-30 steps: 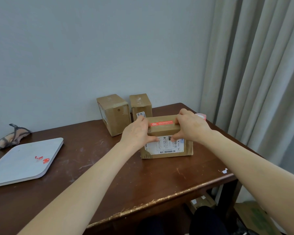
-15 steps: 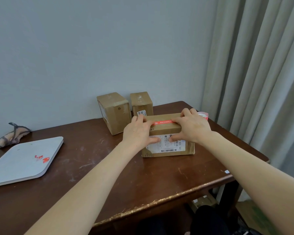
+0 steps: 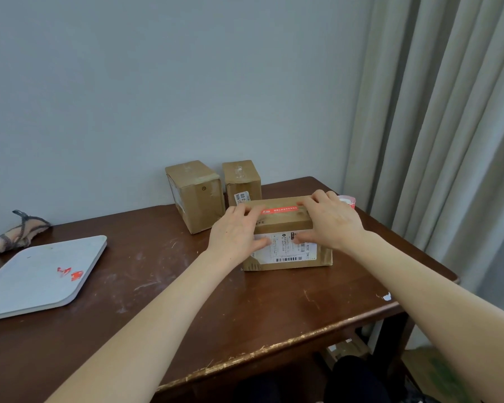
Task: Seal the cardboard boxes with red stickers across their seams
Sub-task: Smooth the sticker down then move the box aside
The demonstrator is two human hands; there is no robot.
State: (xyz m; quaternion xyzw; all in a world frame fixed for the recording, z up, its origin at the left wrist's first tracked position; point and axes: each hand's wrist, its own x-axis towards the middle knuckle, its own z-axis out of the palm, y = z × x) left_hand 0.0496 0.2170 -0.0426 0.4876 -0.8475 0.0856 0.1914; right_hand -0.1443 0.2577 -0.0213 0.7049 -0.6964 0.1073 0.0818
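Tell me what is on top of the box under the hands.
A red sticker lies along the cardboard box's top. The left hand and right hand press on its two ends and cover them. Any seam beneath the sticker and fingers cannot be seen.

Brown rectangular cardboard box (image 3: 285, 226): red paper sticker strip (image 3: 280, 211) with white print; white shipping label (image 3: 287, 251) with black text and a black barcode. Wider plain brown cardboard box (image 3: 200, 199) and narrower plain brown cardboard box (image 3: 240, 177), the latter with a white, black-printed label. Dark brown wooden table (image 3: 157, 292), streaked with pale scuffs. Light grey rounded flat tray (image 3: 26, 286) bearing red scraps (image 3: 70, 273). Pale blue-grey wall (image 3: 157, 82); beige-grey pleated curtain (image 3: 448, 141).
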